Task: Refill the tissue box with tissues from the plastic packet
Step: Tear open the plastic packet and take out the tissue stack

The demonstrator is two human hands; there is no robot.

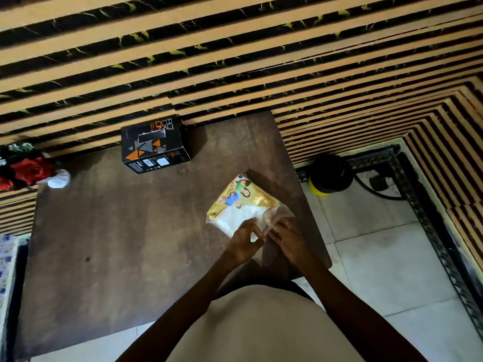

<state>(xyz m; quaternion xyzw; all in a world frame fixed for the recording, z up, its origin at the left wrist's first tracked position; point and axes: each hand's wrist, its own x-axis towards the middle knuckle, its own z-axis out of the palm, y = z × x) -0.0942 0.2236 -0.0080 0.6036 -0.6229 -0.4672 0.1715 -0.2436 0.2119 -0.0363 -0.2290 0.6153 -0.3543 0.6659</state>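
The black tissue box (155, 143) bears orange lettering and small white labels, none legible

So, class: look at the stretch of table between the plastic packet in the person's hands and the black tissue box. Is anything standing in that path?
Nothing visible does. The plastic packet, held by the left hand and right hand, sits near the table's right edge; bare wood runs from it to the tissue box at the far edge. The flowers lie well off to the left.

**One head-worn view, looking steeply down**

The single wide-angle camera sits on the person's head and faces forward and down over a brown table (104, 244), close to both hands. The striped wall (235, 48) fills the top, tiled floor (379, 257) the right.
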